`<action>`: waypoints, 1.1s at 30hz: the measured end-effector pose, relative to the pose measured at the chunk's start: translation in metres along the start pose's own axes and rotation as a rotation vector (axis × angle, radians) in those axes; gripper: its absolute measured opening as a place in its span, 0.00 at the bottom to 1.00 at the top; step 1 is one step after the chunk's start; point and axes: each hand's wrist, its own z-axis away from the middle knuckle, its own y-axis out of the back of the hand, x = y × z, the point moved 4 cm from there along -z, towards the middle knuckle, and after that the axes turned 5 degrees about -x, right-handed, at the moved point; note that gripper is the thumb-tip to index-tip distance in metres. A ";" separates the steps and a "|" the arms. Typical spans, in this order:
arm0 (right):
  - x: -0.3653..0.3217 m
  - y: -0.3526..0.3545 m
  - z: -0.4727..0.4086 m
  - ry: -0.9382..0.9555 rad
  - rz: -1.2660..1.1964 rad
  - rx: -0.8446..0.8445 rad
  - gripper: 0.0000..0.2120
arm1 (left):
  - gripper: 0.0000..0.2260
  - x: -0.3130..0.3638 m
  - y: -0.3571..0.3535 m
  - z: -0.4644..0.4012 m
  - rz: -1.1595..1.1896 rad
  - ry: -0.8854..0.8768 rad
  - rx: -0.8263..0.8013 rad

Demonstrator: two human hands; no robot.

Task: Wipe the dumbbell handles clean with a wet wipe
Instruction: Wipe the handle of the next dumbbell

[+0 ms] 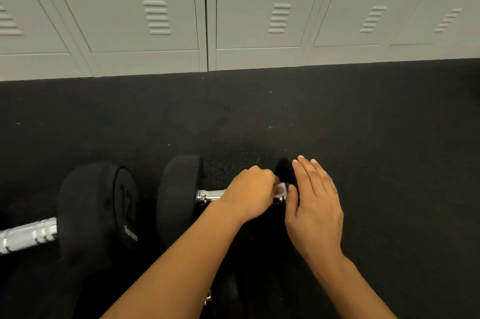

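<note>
A black dumbbell lies across the dark floor in front of me, its left head (179,199) upright and its chrome handle (210,196) showing between that head and my left hand. My left hand (250,192) curls over the handle's right part and grips a white wet wipe (281,190) against it. Only a small bit of the wipe shows. My right hand (313,207) rests flat with straight fingers on the dumbbell's right head (284,169), mostly covering it. A second dumbbell lies at the far left, with a black head (96,212) marked 12 and a knurled chrome handle (27,238).
A row of pale grey lockers (233,20) stands along the far edge of the black rubber floor (259,116). Another dark object with a chrome glint (207,301) lies low between my forearms, partly hidden.
</note>
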 end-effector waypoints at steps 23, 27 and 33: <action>-0.001 0.001 -0.004 -0.005 -0.037 -0.040 0.22 | 0.23 -0.003 -0.015 0.042 -0.155 -0.255 0.349; 0.002 0.005 -0.002 0.005 -0.142 -0.087 0.22 | 0.22 -0.007 -0.013 0.050 -0.118 -0.232 0.381; -0.009 0.019 0.010 0.228 -0.167 -0.195 0.14 | 0.35 -0.002 0.004 0.065 -0.076 -0.185 0.399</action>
